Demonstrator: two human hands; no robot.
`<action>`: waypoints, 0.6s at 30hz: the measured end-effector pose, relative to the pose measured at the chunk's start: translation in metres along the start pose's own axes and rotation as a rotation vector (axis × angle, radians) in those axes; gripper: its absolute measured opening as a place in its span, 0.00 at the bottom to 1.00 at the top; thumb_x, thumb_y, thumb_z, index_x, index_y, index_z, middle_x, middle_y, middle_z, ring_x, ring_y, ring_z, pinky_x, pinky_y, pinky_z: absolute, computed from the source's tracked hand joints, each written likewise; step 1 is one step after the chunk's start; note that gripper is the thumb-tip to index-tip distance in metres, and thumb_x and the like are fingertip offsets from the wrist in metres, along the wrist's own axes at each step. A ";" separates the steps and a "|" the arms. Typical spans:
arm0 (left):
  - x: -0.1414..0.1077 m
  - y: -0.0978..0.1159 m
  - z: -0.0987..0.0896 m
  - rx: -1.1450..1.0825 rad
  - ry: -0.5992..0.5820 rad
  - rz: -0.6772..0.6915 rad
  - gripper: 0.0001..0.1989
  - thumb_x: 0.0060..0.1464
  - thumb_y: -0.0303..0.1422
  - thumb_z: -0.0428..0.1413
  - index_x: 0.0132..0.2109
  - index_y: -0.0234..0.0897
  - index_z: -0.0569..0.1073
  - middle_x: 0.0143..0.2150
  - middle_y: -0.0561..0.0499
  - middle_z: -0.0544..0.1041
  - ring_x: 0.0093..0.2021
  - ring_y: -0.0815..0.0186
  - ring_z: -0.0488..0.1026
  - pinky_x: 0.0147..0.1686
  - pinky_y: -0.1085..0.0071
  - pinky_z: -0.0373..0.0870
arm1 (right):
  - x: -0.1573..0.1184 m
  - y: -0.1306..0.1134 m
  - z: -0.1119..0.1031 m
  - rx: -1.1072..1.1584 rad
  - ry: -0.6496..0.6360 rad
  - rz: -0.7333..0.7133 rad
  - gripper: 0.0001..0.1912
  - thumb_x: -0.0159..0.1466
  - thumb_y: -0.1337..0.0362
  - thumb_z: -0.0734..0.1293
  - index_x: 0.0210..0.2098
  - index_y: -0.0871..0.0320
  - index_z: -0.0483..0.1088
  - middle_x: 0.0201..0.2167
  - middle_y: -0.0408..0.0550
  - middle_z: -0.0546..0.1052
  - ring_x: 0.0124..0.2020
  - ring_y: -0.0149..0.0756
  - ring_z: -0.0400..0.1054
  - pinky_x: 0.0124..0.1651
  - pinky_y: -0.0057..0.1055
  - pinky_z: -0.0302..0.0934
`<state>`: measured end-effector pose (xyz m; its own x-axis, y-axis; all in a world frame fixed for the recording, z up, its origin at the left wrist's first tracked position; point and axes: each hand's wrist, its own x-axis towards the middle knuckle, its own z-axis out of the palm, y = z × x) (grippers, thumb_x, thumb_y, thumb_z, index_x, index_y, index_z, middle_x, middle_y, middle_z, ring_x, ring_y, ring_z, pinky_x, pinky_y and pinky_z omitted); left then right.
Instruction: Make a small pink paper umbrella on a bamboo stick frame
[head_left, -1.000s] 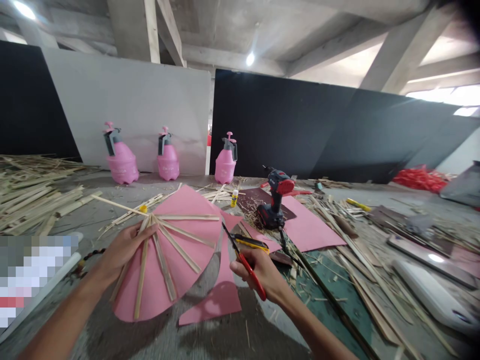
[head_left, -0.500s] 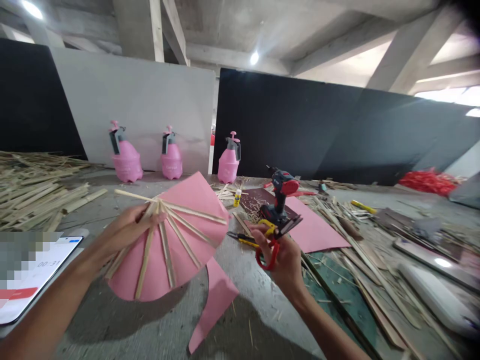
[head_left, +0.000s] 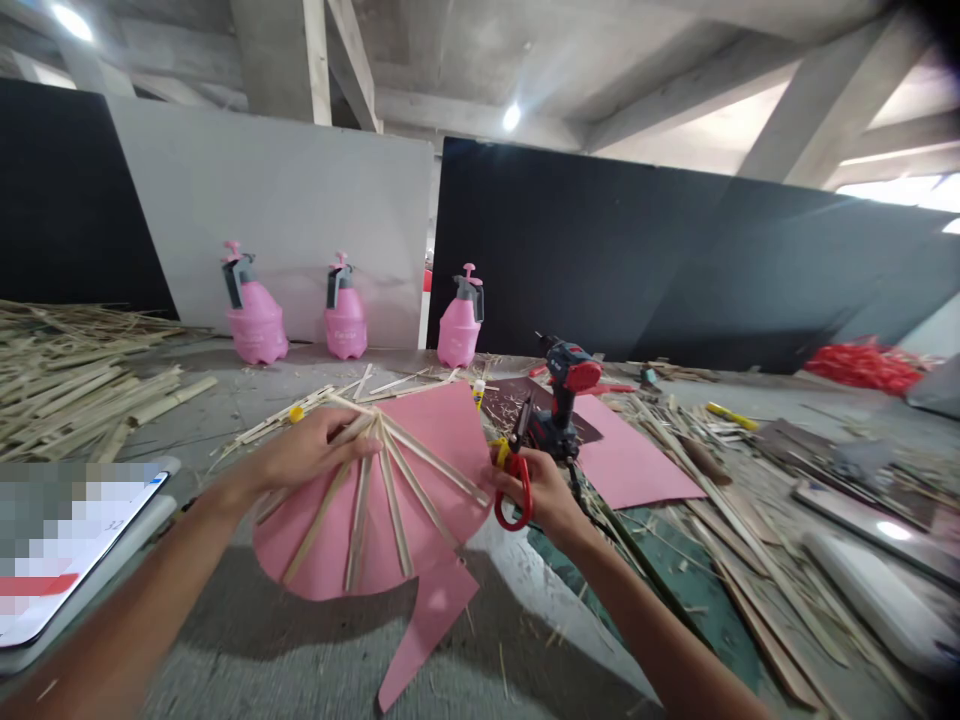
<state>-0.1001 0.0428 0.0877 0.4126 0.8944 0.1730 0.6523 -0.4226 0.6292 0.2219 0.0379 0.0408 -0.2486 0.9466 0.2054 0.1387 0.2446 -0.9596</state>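
A pink paper fan [head_left: 442,440] with several thin bamboo ribs spreads out above the table. My left hand [head_left: 319,450] is closed on it where the ribs meet, thumb on top. In my right hand [head_left: 544,490] is a pair of scissors [head_left: 516,500] with red and yellow handles, its dark blades pointing up and away from the fan. The fingertips of that hand are at the fan's right edge; whether they also pinch the paper I cannot tell. Below the fan lies a curved pink paper offcut [head_left: 424,625], its upper end partly covered.
A cordless drill [head_left: 564,385] stands beyond my right hand, beside a pink sheet [head_left: 634,460]. Three pink spray bottles [head_left: 255,325] line the back. Bamboo strips [head_left: 82,390] are heaped at left, more litter the right. A phone [head_left: 82,560] lies at left, a glue stick [head_left: 478,393] behind the fan.
The fan has moved right and tilted slightly in my left hand. My right hand has come left to the fan's edge, and the scissors have turned so their blades point upward.
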 end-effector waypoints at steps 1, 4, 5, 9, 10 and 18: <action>0.001 0.000 0.000 0.006 -0.005 -0.003 0.19 0.60 0.45 0.55 0.28 0.38 0.60 0.27 0.58 0.55 0.27 0.69 0.53 0.27 0.72 0.52 | -0.001 0.002 0.001 -0.003 -0.018 0.009 0.23 0.52 0.48 0.78 0.23 0.60 0.69 0.21 0.40 0.68 0.24 0.30 0.59 0.28 0.28 0.55; 0.005 -0.001 0.002 0.027 -0.012 -0.007 0.20 0.60 0.45 0.56 0.28 0.38 0.60 0.27 0.58 0.54 0.27 0.69 0.53 0.27 0.72 0.50 | -0.003 0.006 0.005 -0.007 -0.059 0.035 0.22 0.53 0.49 0.77 0.21 0.59 0.68 0.19 0.41 0.68 0.22 0.30 0.58 0.27 0.28 0.53; 0.007 -0.002 0.002 0.032 -0.015 -0.007 0.21 0.60 0.46 0.56 0.28 0.38 0.59 0.27 0.58 0.53 0.28 0.69 0.52 0.27 0.72 0.50 | -0.005 0.007 0.007 -0.005 -0.066 0.042 0.22 0.55 0.49 0.76 0.21 0.59 0.67 0.19 0.41 0.67 0.22 0.30 0.58 0.27 0.28 0.53; 0.009 -0.005 0.005 0.037 -0.025 -0.028 0.21 0.60 0.47 0.56 0.28 0.38 0.60 0.27 0.58 0.53 0.28 0.69 0.53 0.29 0.72 0.52 | -0.009 0.010 0.011 0.004 -0.085 0.051 0.20 0.55 0.51 0.76 0.23 0.59 0.67 0.20 0.39 0.66 0.22 0.29 0.57 0.27 0.28 0.52; 0.009 -0.006 0.006 0.035 -0.028 -0.036 0.21 0.60 0.47 0.56 0.28 0.38 0.61 0.27 0.58 0.53 0.28 0.69 0.52 0.28 0.72 0.52 | -0.010 0.010 0.012 0.004 -0.091 0.052 0.20 0.53 0.52 0.77 0.23 0.58 0.66 0.20 0.39 0.66 0.23 0.29 0.57 0.27 0.27 0.51; 0.014 -0.007 0.008 -0.043 -0.041 0.004 0.21 0.58 0.47 0.58 0.26 0.37 0.66 0.24 0.58 0.58 0.25 0.70 0.55 0.26 0.73 0.53 | -0.014 0.012 0.021 0.013 -0.093 0.088 0.22 0.52 0.49 0.76 0.25 0.58 0.66 0.21 0.40 0.68 0.23 0.31 0.58 0.28 0.28 0.54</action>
<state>-0.0936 0.0573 0.0803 0.4413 0.8856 0.1448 0.6233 -0.4186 0.6605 0.2074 0.0235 0.0226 -0.3236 0.9407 0.1021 0.1515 0.1580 -0.9757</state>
